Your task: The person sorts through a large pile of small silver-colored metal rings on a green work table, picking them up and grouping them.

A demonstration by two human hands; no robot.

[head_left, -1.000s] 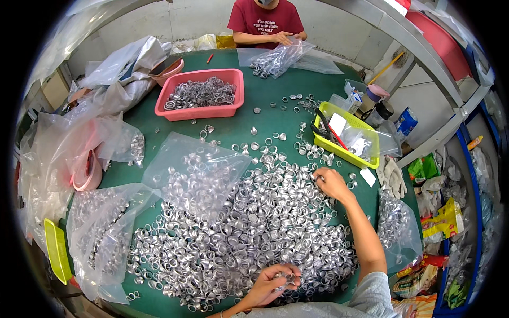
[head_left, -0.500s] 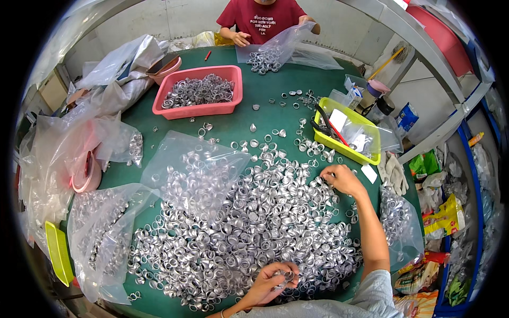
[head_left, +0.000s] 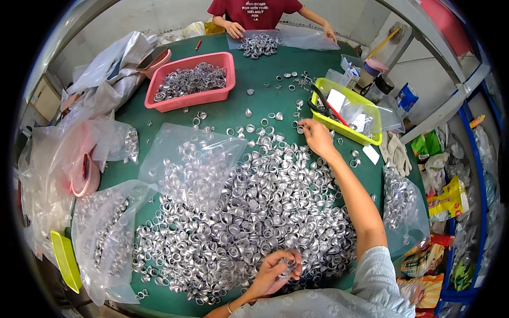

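Note:
A broad heap of silver metal rings [head_left: 233,233] covers the middle and near part of the green table. Low over its near edge, my left hand [head_left: 275,273] is curled around a few rings [head_left: 286,269], partly hidden by the fingers. My right arm reaches across the heap's right side. At the far end of it, my right hand [head_left: 318,138] pinches a ring [head_left: 300,129] between the fingertips, beside the yellow-green basket [head_left: 354,135]. A clear plastic bag [head_left: 180,148] lies over the heap's upper left part.
A pink tub [head_left: 193,99] of rings stands at the far left. Bags of rings flank the heap: one on the left [head_left: 106,233], another on the right [head_left: 400,204]. Across the table, a person in a dark red shirt [head_left: 254,16] has a small ring pile [head_left: 260,45]. Gloves [head_left: 396,153] lie right.
My right hand has moved away from me and slightly left, from the heap's right edge to scattered rings. The left hand stays low, still holding rings. The other person's raised plastic sheet is now down flat.

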